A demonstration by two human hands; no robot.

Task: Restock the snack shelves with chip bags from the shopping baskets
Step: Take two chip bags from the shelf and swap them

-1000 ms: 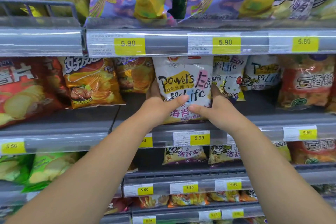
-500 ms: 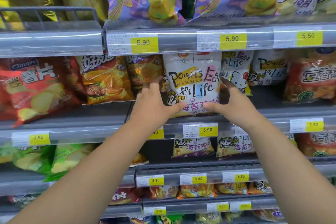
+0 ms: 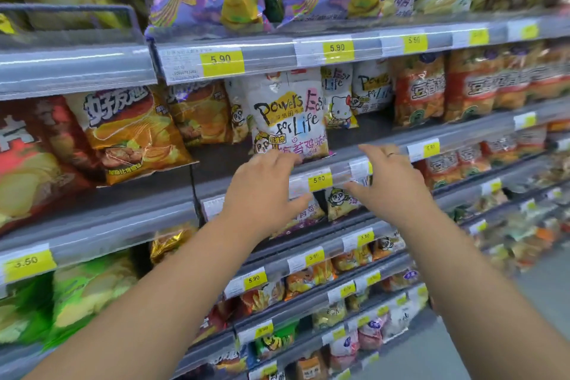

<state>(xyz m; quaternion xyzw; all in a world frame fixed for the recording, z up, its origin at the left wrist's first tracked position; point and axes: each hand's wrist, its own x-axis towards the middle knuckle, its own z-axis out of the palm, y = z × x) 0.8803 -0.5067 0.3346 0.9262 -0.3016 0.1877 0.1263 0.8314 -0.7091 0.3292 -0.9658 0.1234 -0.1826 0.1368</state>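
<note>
White foil chip bag [image 3: 288, 114]: stood upright at the front of the shelf [image 3: 462, 133], label faced outward for display. Left hand [image 3: 265, 191]: fingers spread, nothing gripped, fingertips at the bag's lower edge. Right hand [image 3: 388, 185]: opened, empty, held apart.

White cartoon-printed chip bag [image 3: 288, 114]

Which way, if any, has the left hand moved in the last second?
Yes. The left hand has dropped from beside the white chip bag to level with the price tag below it.
</note>
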